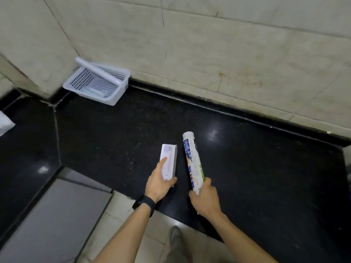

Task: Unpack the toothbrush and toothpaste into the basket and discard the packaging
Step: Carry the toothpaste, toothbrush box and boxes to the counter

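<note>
My left hand (160,184) grips the near end of a pale lilac toothbrush box (169,159), which rests on the black stone counter (114,141). My right hand (205,199) is closed around the lower end of a white and blue toothpaste tube (191,158), whose cap end points away from me. The two items lie side by side, a little apart. A white perforated plastic basket (121,93) sits at the back left against the wall, with a white stick-shaped toothbrush (98,71) leaning across it.
Beige tiled wall (228,54) runs behind the counter. A white crumpled wrapper or bag (4,123) shows at the far left edge. Below the counter's front edge are a grey panel (57,215), light floor tiles and my shoe (175,236).
</note>
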{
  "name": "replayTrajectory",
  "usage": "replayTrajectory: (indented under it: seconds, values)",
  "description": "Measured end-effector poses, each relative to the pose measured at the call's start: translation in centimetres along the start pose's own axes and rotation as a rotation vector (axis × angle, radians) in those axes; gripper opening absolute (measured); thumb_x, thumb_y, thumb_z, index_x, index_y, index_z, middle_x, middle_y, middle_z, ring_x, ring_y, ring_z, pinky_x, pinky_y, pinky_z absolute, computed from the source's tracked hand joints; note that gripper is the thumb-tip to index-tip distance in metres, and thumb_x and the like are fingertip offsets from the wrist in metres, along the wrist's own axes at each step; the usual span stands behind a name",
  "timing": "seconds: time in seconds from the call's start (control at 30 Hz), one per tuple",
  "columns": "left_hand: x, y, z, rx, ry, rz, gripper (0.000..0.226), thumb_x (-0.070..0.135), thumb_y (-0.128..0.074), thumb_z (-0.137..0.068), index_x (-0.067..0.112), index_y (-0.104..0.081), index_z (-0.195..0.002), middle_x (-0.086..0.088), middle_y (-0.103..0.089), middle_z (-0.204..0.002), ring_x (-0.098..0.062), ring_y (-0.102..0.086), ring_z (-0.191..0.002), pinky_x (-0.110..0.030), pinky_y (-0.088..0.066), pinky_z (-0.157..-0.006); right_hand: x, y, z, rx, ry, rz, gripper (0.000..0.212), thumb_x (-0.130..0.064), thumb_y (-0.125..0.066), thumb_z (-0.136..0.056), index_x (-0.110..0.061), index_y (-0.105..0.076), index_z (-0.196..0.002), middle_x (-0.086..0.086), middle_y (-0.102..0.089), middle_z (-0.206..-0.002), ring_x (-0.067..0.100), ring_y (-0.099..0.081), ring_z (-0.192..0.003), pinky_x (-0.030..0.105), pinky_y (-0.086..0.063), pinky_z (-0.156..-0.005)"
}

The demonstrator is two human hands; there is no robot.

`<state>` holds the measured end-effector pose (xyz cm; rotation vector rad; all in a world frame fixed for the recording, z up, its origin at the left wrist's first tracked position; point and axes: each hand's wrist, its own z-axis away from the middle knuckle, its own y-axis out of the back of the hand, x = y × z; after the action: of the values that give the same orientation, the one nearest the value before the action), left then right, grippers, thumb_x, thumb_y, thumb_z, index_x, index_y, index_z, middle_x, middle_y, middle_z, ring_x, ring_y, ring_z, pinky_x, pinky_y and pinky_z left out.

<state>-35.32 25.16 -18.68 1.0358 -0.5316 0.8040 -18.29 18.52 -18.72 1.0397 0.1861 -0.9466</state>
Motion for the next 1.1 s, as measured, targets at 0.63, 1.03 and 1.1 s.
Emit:
replayTrajectory:
  seconds: [0.63, 1.03, 1.1]
  values:
    - [-1.3, 1.5, -9.7, 0.017, -0.305, -0.559, 0.063, 0.054, -0.033, -0.1, 0.04, -0.006, -0.154, 0.001, 0.008, -0.165, -0.022, 0.0, -0.151, -0.047, -0.012, -0.121, -3.1, -6.1, -6.4, 0.049, 0.313, 0.265, 0.098, -0.049, -0.051, -0.09, -0.025, 0.016, -0.157, 0.005, 0.002, -0.168, 0.029, -0.017, -0.15, 0.046, -0.022, -0.122]
    - [2.2, 2.3, -8.6, -0.043, -0.393, -0.716, 0.057, 0.046, -0.027, -0.102, 0.034, -0.012, -0.155, 0.001, -0.005, -0.165, -0.021, -0.004, -0.151, -0.05, -0.012, -0.12, -2.8, -1.6, -4.7, 0.062, 0.384, 0.221, 0.082, -0.053, -0.044, -0.098, -0.023, 0.001, -0.16, 0.0, -0.004, -0.169, 0.018, -0.007, -0.154, 0.035, -0.01, -0.126]
    - [3.9, 2.0, -7.5, -0.007, -0.462, -0.753, 0.06, 0.051, -0.023, -0.098, 0.033, -0.016, -0.155, 0.0, -0.009, -0.165, -0.023, -0.009, -0.151, -0.051, -0.017, -0.118, -2.0, 1.5, -3.2, 0.147, 0.402, 0.191, 0.077, -0.053, -0.043, -0.099, -0.023, -0.007, -0.16, -0.005, -0.013, -0.168, 0.013, -0.009, -0.154, 0.034, -0.013, -0.126]
